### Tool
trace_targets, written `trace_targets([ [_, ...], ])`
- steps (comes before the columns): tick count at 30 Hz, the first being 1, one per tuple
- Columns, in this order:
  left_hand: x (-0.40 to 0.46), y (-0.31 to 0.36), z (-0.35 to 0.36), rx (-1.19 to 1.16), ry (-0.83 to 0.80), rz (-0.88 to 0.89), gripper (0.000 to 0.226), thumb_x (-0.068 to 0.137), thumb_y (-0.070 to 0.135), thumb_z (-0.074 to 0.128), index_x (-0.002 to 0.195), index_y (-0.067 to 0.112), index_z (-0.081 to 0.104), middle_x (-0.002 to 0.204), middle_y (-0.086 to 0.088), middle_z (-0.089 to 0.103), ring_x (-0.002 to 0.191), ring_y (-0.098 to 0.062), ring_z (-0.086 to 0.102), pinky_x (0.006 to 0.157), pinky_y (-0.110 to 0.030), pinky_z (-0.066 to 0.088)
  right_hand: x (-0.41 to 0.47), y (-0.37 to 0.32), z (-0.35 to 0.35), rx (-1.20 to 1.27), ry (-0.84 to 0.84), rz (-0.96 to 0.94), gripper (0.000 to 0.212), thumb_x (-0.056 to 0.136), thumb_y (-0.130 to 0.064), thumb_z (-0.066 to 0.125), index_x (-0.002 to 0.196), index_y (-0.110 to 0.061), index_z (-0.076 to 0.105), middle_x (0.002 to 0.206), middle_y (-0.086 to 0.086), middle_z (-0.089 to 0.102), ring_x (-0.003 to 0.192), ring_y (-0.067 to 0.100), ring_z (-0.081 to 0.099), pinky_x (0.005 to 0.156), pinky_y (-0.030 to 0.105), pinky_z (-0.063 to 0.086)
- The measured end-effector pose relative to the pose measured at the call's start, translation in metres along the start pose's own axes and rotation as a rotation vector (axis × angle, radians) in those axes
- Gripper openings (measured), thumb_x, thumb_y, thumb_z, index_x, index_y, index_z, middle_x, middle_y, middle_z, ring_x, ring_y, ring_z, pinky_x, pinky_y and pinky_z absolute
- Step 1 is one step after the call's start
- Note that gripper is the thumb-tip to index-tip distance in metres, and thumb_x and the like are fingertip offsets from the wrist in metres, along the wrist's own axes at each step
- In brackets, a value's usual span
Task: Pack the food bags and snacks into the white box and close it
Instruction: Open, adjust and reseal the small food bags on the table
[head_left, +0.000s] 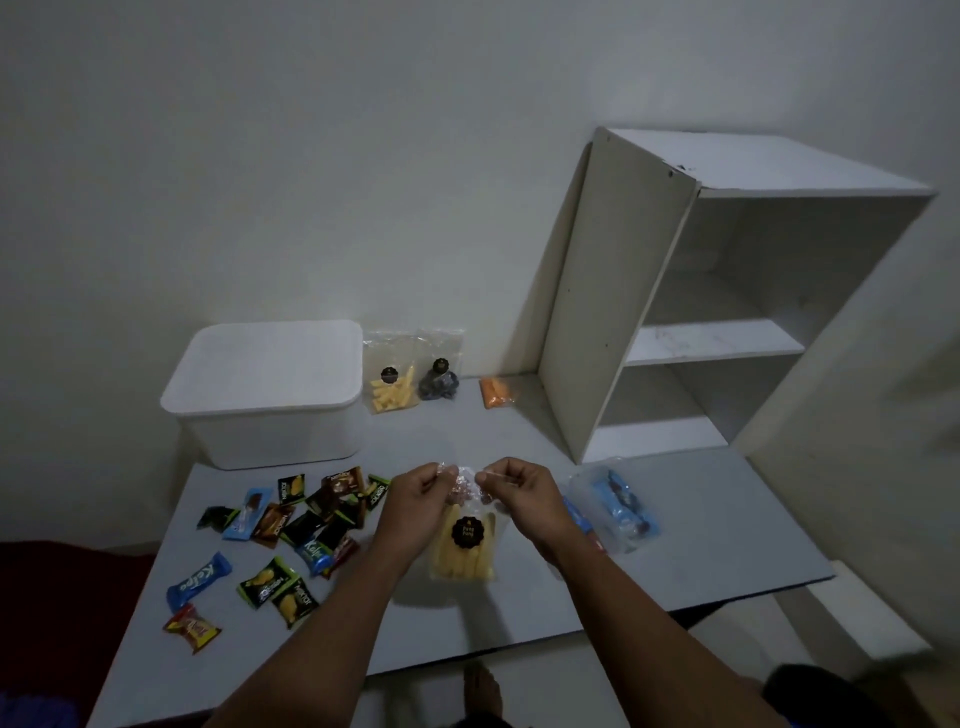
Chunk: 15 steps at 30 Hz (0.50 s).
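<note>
A clear bag of yellow snack sticks (462, 556) with a round black label hangs above the table, held up by its gathered top. My left hand (415, 499) pinches that top from the left and my right hand (524, 493) pinches it from the right. The white box (270, 395) stands at the back left with its lid on. Several small snack packets (291, 525) lie scattered left of my hands. Against the wall lean a second bag of yellow sticks (390, 387) and a bag of dark pieces (439, 382); an orange bag (497, 392) lies beside them.
A white shelf unit (691, 322) stands on the table's back right. A clear bag with blue wrapped snacks (621, 506) lies right of my right hand. The grey table (701, 545) ends close in front of me; a bare foot (480, 691) shows below its edge.
</note>
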<state>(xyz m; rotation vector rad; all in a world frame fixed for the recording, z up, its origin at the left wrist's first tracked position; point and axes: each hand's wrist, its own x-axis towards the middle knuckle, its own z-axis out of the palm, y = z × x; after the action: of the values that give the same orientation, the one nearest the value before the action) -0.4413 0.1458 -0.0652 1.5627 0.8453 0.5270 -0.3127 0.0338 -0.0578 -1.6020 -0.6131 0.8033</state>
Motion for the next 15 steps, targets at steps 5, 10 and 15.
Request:
trace_targets([
  [5,0.049,-0.002,0.026,-0.036,-0.033,-0.081,0.031,0.103,0.022,0.052,0.085,0.017,0.076,0.084,-0.002,0.079,0.082,-0.021,0.075,0.087,-0.048,0.059,0.043,0.011,-0.028,0.066,0.027,0.109,0.018,0.094,-0.019,0.070,0.097,-0.003,0.077,0.084,0.007,0.077,0.077,0.013,0.071,0.068,0.021,0.052],
  [10,0.123,-0.012,0.054,-0.039,-0.063,-0.154,0.028,0.102,0.026,0.054,0.090,0.017,0.078,0.088,-0.001,0.079,0.084,-0.019,0.075,0.088,-0.050,0.059,0.116,0.035,-0.058,0.162,0.075,0.163,0.018,0.094,-0.014,0.069,0.099,0.001,0.078,0.090,0.013,0.078,0.082,0.017,0.071,0.077,0.030,0.057],
  [15,0.190,-0.007,0.077,-0.105,0.059,-0.230,0.025,0.102,0.027,0.055,0.093,0.015,0.075,0.085,-0.002,0.078,0.082,-0.018,0.074,0.081,-0.041,0.058,0.194,0.047,-0.081,0.100,-0.036,0.274,0.015,0.091,-0.018,0.072,0.105,-0.016,0.078,0.104,0.007,0.078,0.095,0.019,0.070,0.089,0.040,0.055],
])
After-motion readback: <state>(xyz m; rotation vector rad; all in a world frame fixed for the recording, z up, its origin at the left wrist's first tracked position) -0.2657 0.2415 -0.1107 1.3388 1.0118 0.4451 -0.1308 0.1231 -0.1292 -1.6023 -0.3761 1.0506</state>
